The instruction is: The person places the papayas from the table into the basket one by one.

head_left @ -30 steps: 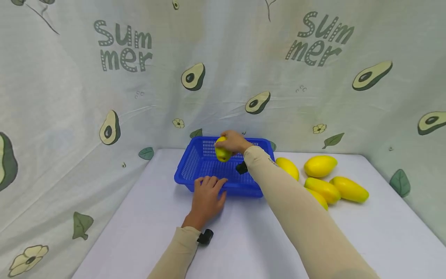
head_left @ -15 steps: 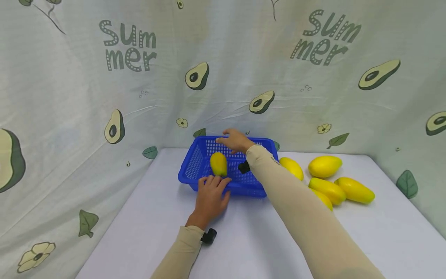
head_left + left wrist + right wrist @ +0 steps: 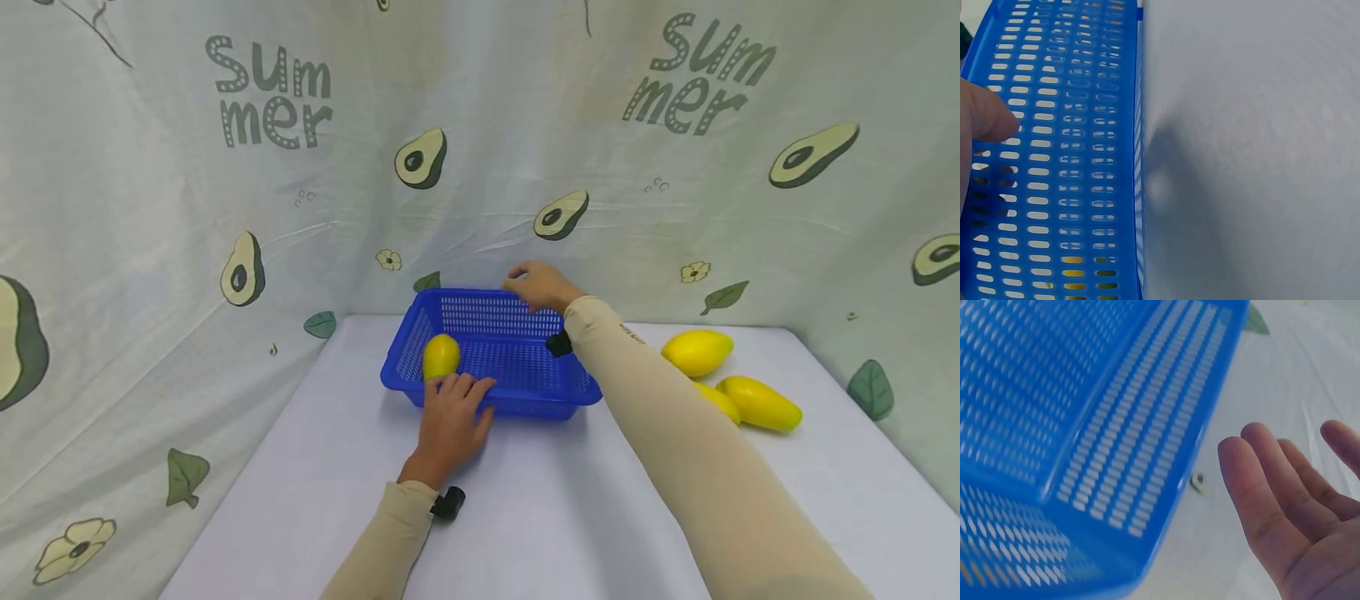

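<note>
A blue plastic basket [image 3: 510, 360] with slotted walls stands at the back of the table. Inside its left end lies a yellow mango-like fruit [image 3: 441, 357], its near end hidden behind my left hand. My left hand [image 3: 452, 425] holds the basket's near rim, fingers over the edge; in the left wrist view its thumb [image 3: 991, 115] lies against the slotted wall. Above the basket's far rim is my right hand [image 3: 542, 285], holding nothing. Its fingers are spread and gently bent beside the basket [image 3: 1141, 431] in the right wrist view.
Right of the basket lie more yellow fruits [image 3: 697, 352], partly covered by my right sleeve [image 3: 675, 442]. A printed cloth [image 3: 480, 167] hangs close behind the basket. The white table [image 3: 300, 500] extends in front.
My right hand has let go of the yellow fruit inside the basket and moved right. The fruit has rolled to the basket's left end. My left hand stays on the rim.
</note>
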The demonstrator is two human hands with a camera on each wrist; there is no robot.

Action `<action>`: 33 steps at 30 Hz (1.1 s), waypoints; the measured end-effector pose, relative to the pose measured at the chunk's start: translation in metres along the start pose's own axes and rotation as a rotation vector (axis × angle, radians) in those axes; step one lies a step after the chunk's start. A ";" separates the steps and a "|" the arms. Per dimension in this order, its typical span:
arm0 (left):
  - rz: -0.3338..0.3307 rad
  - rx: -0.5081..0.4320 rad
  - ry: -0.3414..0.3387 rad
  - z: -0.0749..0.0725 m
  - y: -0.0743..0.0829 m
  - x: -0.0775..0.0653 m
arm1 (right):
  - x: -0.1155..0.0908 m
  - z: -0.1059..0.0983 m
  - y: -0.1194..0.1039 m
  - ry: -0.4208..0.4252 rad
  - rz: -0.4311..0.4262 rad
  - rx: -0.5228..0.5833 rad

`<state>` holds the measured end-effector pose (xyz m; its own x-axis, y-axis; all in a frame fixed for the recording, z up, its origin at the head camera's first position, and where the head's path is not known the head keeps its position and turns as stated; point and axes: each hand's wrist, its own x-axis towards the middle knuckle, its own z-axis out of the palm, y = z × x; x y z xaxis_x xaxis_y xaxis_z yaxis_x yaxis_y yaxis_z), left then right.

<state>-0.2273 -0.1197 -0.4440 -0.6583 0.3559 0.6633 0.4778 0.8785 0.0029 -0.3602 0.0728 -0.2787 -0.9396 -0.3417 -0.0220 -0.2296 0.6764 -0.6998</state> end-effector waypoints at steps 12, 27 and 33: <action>0.030 0.016 -0.005 0.007 -0.002 0.002 | -0.010 -0.037 0.026 0.046 -0.028 0.040; 0.017 0.024 -0.015 0.006 0.000 -0.001 | -0.039 -0.058 0.064 0.146 -0.045 0.037; 0.002 0.038 -0.010 0.005 -0.002 -0.001 | -0.046 -0.068 0.076 0.166 -0.057 0.008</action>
<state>-0.2304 -0.1207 -0.4487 -0.6634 0.3602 0.6559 0.4563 0.8894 -0.0270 -0.3512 0.1842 -0.2826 -0.9543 -0.2661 0.1359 -0.2822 0.6537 -0.7022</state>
